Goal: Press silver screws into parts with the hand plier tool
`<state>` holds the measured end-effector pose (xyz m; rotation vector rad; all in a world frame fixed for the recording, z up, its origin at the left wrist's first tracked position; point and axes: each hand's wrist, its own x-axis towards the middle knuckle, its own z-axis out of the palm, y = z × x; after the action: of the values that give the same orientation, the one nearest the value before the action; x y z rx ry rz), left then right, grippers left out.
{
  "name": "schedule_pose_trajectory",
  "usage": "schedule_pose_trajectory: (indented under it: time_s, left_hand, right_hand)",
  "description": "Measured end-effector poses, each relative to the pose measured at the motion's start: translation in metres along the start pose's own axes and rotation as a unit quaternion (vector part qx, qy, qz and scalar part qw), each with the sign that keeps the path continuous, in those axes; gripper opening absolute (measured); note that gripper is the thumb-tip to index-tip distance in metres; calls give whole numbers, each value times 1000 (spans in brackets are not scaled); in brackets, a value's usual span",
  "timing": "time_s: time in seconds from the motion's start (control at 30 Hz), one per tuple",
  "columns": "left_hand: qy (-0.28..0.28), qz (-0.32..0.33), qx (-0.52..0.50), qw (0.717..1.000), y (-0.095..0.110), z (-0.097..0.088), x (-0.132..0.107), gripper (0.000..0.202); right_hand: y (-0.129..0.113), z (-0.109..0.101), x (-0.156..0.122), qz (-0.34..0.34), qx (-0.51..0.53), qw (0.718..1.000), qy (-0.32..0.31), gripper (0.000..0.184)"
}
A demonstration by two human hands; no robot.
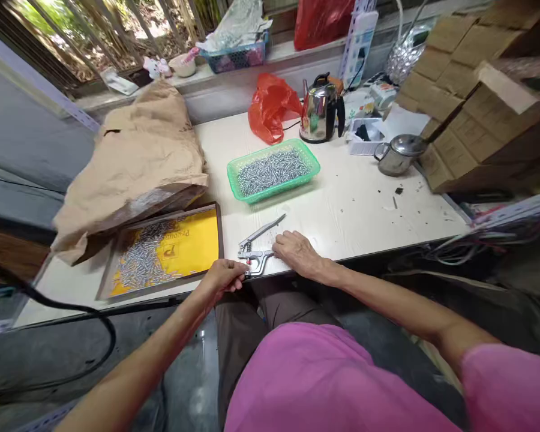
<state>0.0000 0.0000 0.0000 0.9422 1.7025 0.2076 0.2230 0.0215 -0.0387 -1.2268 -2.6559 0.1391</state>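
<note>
A pair of metal hand pliers (261,259), shaped like snap-fastener pliers with a small red part at the jaws, lies at the table's front edge with its handles spread. My left hand (227,275) is closed in a pinch right at the jaw end; what sits between the fingertips is too small to make out. Over the end of the lower handle rests my right hand (297,252), its fingers curled down around it and partly hiding it. The upper handle points away, free of both hands. Tiny bits lie on the table near the right fingertips.
Behind the pliers stands a green basket (236,191) full of small metal pieces. To the left, a tray (220,231) with a yellow lining holds more, beside brown paper (139,150). A kettle (317,114), red bag (272,108), metal pot (398,159) and cardboard boxes (486,126) stand farther back.
</note>
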Motion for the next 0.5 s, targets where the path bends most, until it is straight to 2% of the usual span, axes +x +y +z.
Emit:
schedule_pose_trajectory:
  time_s: [0.2, 0.23, 0.37, 0.43, 0.5]
  left_hand:
    - [-8, 3, -7, 1000, 6, -1, 0, 29]
    - [-10, 3, -10, 1000, 6, -1, 0, 29]
    - [-25, 0, -18, 1000, 6, -2, 0, 30]
    - [-35, 1, -13, 999, 6, -2, 1, 30]
    - [-42, 2, -11, 999, 6, -3, 2, 29]
  right_hand:
    - [4, -13, 3, 13, 30, 999, -35, 18]
    - [7, -17, 5, 11, 36, 999, -31, 25]
    - [28, -28, 22, -8, 34, 999, -27, 85]
    - [36, -29, 32, -23, 32, 997, -64, 95]
    - [41, -27, 39, -39, 31, 994, -95, 95]
